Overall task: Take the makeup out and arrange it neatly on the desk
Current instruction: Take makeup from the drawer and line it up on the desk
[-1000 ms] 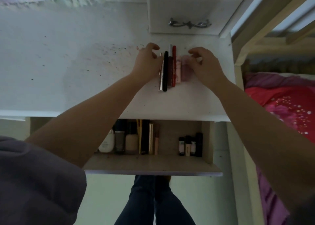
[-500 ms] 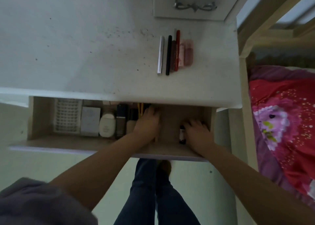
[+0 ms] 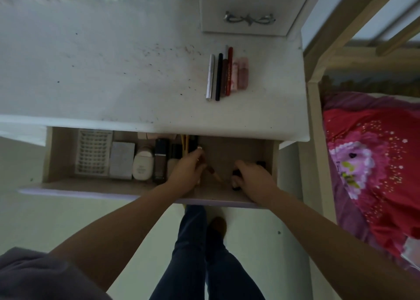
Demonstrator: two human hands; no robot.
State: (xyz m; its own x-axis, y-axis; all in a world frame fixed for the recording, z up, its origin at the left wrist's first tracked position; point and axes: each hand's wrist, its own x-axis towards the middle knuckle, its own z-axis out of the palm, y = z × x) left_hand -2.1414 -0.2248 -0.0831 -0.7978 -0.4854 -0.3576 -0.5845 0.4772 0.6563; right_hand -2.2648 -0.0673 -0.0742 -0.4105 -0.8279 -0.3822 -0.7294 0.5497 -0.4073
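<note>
Several makeup sticks and tubes (image 3: 227,73) lie side by side in a neat row on the white desk (image 3: 113,72). Below the desk edge the drawer (image 3: 229,158) stands pulled out. Both my hands are inside it. My left hand (image 3: 186,171) is curled round slim pencil-like makeup pieces (image 3: 212,171) near the drawer's middle. My right hand (image 3: 253,178) grips small dark bottles (image 3: 236,179) at the drawer's right end. A white bottle (image 3: 142,165), a dark foundation bottle (image 3: 161,161), a grey compact (image 3: 121,160) and a lash tray (image 3: 92,155) fill the drawer's left half.
A small white cabinet with a metal handle (image 3: 250,19) stands at the back of the desk. A bed with a red and pink blanket (image 3: 368,163) and a wooden frame (image 3: 314,117) lies close on the right. My legs (image 3: 204,254) stand below the drawer.
Both hands left the row on the desk and dropped into the drawer. Over the last half second they have closed round items there, the left lifting slim pieces.
</note>
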